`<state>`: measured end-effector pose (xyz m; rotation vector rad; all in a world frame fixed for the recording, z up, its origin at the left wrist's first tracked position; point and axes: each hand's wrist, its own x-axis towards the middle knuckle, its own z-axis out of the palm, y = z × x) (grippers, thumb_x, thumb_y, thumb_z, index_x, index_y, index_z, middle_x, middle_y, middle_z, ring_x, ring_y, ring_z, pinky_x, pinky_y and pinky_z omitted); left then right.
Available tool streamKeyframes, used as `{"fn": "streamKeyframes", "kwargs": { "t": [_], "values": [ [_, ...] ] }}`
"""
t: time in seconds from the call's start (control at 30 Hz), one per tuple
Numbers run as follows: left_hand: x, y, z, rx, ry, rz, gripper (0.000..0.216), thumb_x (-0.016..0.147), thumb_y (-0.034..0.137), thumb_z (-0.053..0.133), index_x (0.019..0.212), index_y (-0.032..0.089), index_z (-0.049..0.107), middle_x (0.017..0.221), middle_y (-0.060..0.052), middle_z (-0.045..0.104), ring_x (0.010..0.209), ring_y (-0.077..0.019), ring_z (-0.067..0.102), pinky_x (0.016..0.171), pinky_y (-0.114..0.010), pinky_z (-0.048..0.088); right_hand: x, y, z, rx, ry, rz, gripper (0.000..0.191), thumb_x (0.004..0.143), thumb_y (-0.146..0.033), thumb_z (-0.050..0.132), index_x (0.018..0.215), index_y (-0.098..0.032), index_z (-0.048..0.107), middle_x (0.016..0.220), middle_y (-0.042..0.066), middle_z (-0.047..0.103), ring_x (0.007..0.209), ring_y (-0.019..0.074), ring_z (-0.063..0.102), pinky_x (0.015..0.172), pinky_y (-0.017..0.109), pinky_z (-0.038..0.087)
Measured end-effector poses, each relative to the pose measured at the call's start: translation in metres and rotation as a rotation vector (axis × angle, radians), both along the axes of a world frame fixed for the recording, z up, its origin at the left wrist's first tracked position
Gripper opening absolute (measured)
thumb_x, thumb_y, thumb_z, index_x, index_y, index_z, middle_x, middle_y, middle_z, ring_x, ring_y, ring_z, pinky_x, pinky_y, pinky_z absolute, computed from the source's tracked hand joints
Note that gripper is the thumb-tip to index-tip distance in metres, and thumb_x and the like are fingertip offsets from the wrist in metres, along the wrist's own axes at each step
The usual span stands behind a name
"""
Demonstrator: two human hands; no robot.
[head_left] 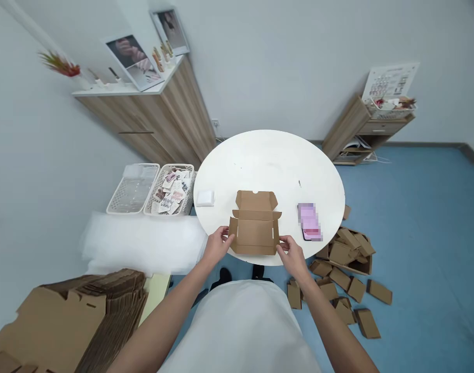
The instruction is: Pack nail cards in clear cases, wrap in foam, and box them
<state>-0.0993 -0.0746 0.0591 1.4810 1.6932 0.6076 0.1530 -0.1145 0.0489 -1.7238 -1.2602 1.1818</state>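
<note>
A brown cardboard box lies unfolded near the front edge of the white round table, its side flaps partly raised and its lid spread away from me. My left hand grips the left side flap between thumb and fingers. On the opposite side, my right hand pinches the right flap near its front corner. Left of the box rests a small white packet. A phone with a pink, pixelated screen lies to the right.
White baskets, one with printed cards, stand left of the table beside clear plastic wrap. Stacked flat cardboard fills the lower left. Folded boxes lie heaped on the floor at right. A wooden cabinet stands behind.
</note>
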Motion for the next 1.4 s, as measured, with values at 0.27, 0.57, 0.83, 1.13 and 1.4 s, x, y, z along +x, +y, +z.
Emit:
{"fn": "streamKeyframes", "kwargs": {
  "t": [0.27, 0.57, 0.83, 1.13, 1.4],
  "values": [
    [0.019, 0.016, -0.027, -0.089, -0.017, -0.076, 0.037, 0.073, 0.038, 0.053, 0.103, 0.017, 0.054, 0.098, -0.007, 0.063, 0.074, -0.016, 0.061, 0.069, -0.031, 0.047, -0.002, 0.006, -0.033, -0.034, -0.063, -0.126, 0.025, 0.07, -0.026, 0.048, 0.093, -0.02, 0.054, 0.091, 0.005, 0.063, 0.078, 0.0179, 0.062, 0.072, 0.033, 0.047],
    [0.015, 0.039, -0.057, -0.155, -0.169, -0.134, 0.032, 0.075, 0.036, 0.051, 0.101, 0.017, 0.053, 0.101, -0.009, 0.062, 0.08, -0.0178, 0.062, 0.076, -0.034, 0.047, -0.006, 0.009, -0.031, -0.097, -0.224, -0.228, 0.033, 0.07, -0.025, 0.046, 0.102, -0.019, 0.05, 0.098, 0.007, 0.061, 0.079, 0.0182, 0.061, 0.071, 0.033, 0.046],
    [0.014, 0.047, -0.056, -0.002, 0.042, -0.197, 0.051, 0.078, 0.036, 0.048, 0.123, 0.016, 0.035, 0.124, -0.015, 0.042, 0.096, -0.0207, 0.056, 0.08, -0.037, 0.045, 0.001, 0.015, -0.023, -0.136, -0.28, -0.239, 0.045, 0.073, -0.027, 0.045, 0.117, -0.02, 0.041, 0.112, 0.009, 0.054, 0.093, 0.0188, 0.057, 0.078, 0.034, 0.045],
    [0.032, 0.024, -0.045, 0.314, 0.551, -0.569, 0.053, 0.068, 0.033, 0.061, 0.118, 0.023, 0.045, 0.136, -0.012, 0.033, 0.127, -0.0323, 0.023, 0.099, -0.052, 0.018, 0.032, 0.047, -0.031, -0.018, -0.477, -0.051, 0.05, 0.072, -0.029, 0.047, 0.121, -0.019, 0.039, 0.116, 0.01, 0.048, 0.104, 0.0223, 0.048, 0.085, 0.037, 0.041],
    [0.06, 0.032, -0.06, 0.165, 0.632, -0.75, 0.039, 0.071, 0.019, 0.056, 0.109, 0.023, 0.047, 0.112, -0.008, 0.053, 0.101, -0.0244, 0.051, 0.099, -0.055, 0.01, 0.047, 0.105, -0.031, -0.03, -0.685, 0.379, 0.044, 0.071, -0.029, 0.054, 0.114, -0.017, 0.05, 0.124, 0.013, 0.043, 0.114, 0.0261, 0.039, 0.092, 0.036, 0.032]
  ]
}}
